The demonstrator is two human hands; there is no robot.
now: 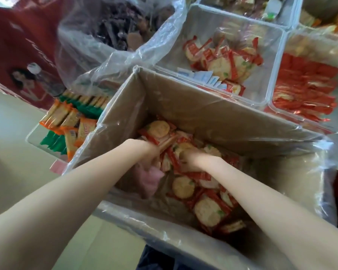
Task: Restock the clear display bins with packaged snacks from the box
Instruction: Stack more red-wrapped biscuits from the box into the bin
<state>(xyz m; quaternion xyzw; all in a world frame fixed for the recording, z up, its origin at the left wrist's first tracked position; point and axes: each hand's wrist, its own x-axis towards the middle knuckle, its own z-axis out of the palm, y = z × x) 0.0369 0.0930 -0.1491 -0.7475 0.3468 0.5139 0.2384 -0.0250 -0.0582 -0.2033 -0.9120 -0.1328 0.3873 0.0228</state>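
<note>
Dozens of red-wrapped round cracker packets (183,187) heaped inside cardboard box (183,106) with clear plastic liner, at picture centre. Left hand (148,151) buried among packets, fingers curled around a bunch of them. Right hand (189,158) likewise dug in, fingers hidden; grip impossible to tell. At 1 o'clock from box, clear display bin (269,61) part-filled with same packets plus pale blue sachets (205,77). At 3 o'clock, second bin (302,88) of red packets. At 9 o'clock, orange and green biscuit packs (70,121). Writing on wrappers too blurred to read.
</note>
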